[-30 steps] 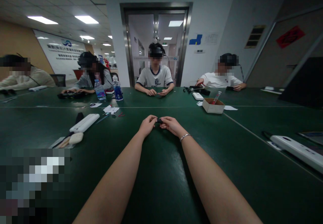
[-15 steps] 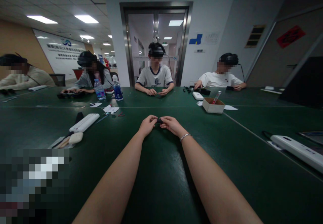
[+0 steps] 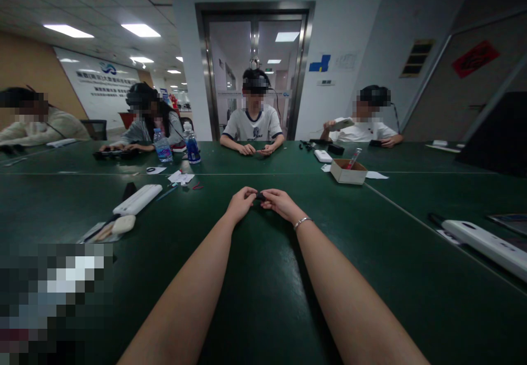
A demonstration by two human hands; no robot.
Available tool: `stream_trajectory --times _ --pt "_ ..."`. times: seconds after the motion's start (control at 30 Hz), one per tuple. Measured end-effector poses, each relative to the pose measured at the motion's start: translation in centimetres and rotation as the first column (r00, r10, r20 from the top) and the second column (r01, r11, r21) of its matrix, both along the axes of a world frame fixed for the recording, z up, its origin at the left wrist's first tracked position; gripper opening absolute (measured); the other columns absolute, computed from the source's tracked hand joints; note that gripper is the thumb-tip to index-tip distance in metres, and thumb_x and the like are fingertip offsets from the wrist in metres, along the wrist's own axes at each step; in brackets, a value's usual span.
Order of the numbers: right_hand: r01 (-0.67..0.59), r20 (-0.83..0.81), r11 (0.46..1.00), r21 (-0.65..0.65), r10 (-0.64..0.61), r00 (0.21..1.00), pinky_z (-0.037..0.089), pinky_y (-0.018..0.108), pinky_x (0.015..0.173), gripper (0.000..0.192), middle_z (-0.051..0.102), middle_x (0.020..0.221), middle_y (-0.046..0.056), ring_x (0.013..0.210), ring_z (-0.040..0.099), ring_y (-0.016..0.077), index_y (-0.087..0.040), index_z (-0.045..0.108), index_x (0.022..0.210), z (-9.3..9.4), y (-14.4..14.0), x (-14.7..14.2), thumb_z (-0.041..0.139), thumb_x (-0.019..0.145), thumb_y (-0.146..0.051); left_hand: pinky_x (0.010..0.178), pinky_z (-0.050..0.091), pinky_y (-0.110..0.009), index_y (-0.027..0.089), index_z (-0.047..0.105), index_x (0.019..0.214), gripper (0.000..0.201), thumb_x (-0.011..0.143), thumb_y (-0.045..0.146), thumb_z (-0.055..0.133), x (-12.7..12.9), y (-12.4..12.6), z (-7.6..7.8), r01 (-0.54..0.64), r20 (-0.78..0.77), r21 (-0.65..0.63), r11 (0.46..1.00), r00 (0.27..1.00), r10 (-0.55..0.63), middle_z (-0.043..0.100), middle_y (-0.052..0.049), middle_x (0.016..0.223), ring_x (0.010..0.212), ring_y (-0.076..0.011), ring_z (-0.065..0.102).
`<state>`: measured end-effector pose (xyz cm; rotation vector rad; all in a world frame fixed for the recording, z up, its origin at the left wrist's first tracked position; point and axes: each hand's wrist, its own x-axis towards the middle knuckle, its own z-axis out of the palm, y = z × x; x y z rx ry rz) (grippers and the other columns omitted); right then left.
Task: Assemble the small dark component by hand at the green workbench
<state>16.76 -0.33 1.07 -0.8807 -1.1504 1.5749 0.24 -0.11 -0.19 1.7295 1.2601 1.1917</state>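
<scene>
Basically no change in the hands over the last second: left hand (image 3: 240, 203) and right hand (image 3: 280, 203) sit where they were, fingertips pinched from both sides on a small black part (image 3: 260, 196), held just above the desk (image 3: 263, 277) in the middle of the view. Both hands closed on it, forearms laid out flat. Part too small to identify. Read: fine fiddling in progress, no visible step forward, grip steady.

One real change, not ours: the person at far right (image 3: 362, 126) has lifted a pale flat object (image 3: 341, 124) off the desk and holds it up now; a second ago that hand was down.

Surroundings, left to right:
- blurred patch, bottom left corner, contents unreadable
- cream oval piece (image 3: 123, 224) on a sheet with dark tools beside it
- white bar-shaped unit (image 3: 138, 200), near it, well left of the hands
- paper scraps (image 3: 180, 178) and a small red bit further back
- two water bottles (image 3: 192, 146) by a co-worker across the desk
- person straight opposite (image 3: 252, 126), hands together on something small
- open cardboard box (image 3: 348, 172) with a red-tipped stick in it, right of centre
- long white unit (image 3: 486, 242) at the right edge

Nothing lies between the hands or right next to them; the nearest things are all well apart.
</scene>
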Motion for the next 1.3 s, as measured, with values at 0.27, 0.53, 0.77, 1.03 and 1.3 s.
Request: stream_trajectory --times 0.27,0.53,0.77,1.03,1.3 --pt "-0.004 -0.004 1.0 -0.008 0.004 1.0 0.051 0.017 0.049 0.005 0.064 0.067 0.007 0.052 0.062 0.0105 -0.008 0.06 0.087 0.1 0.0 0.0 0.058 0.083 -0.008 0.069 0.048 -0.026 0.019 0.062 0.097 0.023 0.077 0.026 0.055 -0.1 0.3 -0.3 -0.012 0.005 0.035 0.999 1.0 0.012 0.063 -0.005 0.094 0.075 -0.0136 0.059" --pt "0.004 -0.008 1.0 -0.004 -0.004 1.0 0.05 0.018 0.047 0.003 0.063 0.065 0.007 0.052 0.061 0.0111 -0.008 0.061 0.084 0.0 -0.1 0.0 0.061 0.081 -0.009 0.075 0.047 -0.028 0.019 0.063 0.097 0.023 0.076 0.025 0.056 -0.2 0.4 -0.5 -0.026 -0.023 0.057 0.998 0.999 0.027 0.064 -0.005 0.096 0.081 -0.0149 0.059" --pt "0.015 0.003 1.0 -0.016 -0.014 1.0 0.051 0.017 0.047 0.005 0.063 0.065 0.007 0.051 0.061 0.0107 -0.008 0.06 0.087 0.2 -0.1 -0.1 0.056 0.083 -0.006 0.075 0.047 -0.028 0.019 0.063 0.097 0.023 0.076 0.025 0.056 -0.2 0.7 -0.8 -0.02 -0.018 0.069 0.997 1.0 0.021 0.064 -0.005 0.095 0.08 -0.0147 0.059" --pt "0.009 -0.007 1.0 -0.014 -0.01 1.0 0.051 0.018 0.049 0.004 0.064 0.067 0.008 0.052 0.062 0.0113 -0.008 0.06 0.086 0.2 -0.1 0.0 0.059 0.082 -0.008 0.078 0.048 -0.029 0.019 0.063 0.095 0.022 0.073 0.02 0.059 -0.1 -0.2 0.2 -0.031 -0.012 0.121 0.992 0.999 0.032 0.065 -0.004 0.096 0.08 -0.0151 0.06" --pt "-0.063 -0.013 0.998 0.004 0.063 0.998 0.051 0.019 0.05 0.01 0.064 0.073 0.008 0.056 0.062 0.0111 -0.009 0.063 0.087 0.1 -0.1 0.3 0.065 0.078 -0.012 0.072 0.049 -0.027 0.02 0.061 0.094 0.019 0.076 0.02 0.055 0.9 -2.0 1.9 -0.014 -0.045 0.194 0.981 0.999 0.023 0.065 -0.002 0.097 0.08 -0.0142 0.061"
